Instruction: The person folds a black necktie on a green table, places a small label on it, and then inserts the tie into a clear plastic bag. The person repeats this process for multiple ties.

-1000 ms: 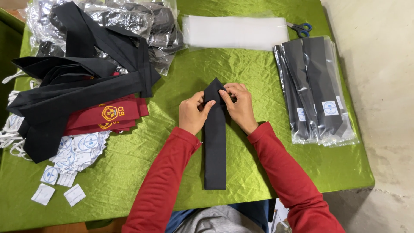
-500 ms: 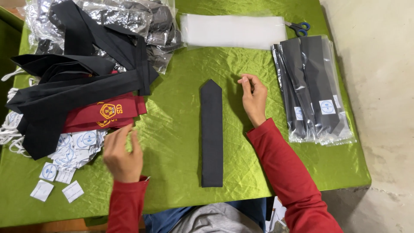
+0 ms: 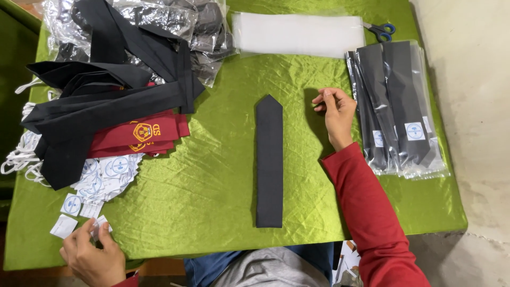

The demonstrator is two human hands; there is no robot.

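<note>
A folded black tie [image 3: 269,159] lies lengthwise in the middle of the green cloth, its pointed end away from me. My right hand [image 3: 336,111] rests on the cloth just right of the tie's tip, fingers loosely curled, holding nothing. At the near left corner of the table, my left hand [image 3: 93,255] pinches a small white label [image 3: 100,225] from the scattered labels. Another loose label [image 3: 64,226] lies just left of it.
A pile of black ties [image 3: 106,106] and maroon ties [image 3: 138,135] lies at the left, over white round-marked labels [image 3: 103,172]. Bagged ties [image 3: 398,106] are stacked at the right. A white sheet stack [image 3: 300,34], scissors [image 3: 380,31] and clear bags [image 3: 154,18] sit at the back.
My left hand left the tie and moved down to the labels at the near left corner, where it now pinches one. My right hand let go of the tie and rests beside it.
</note>
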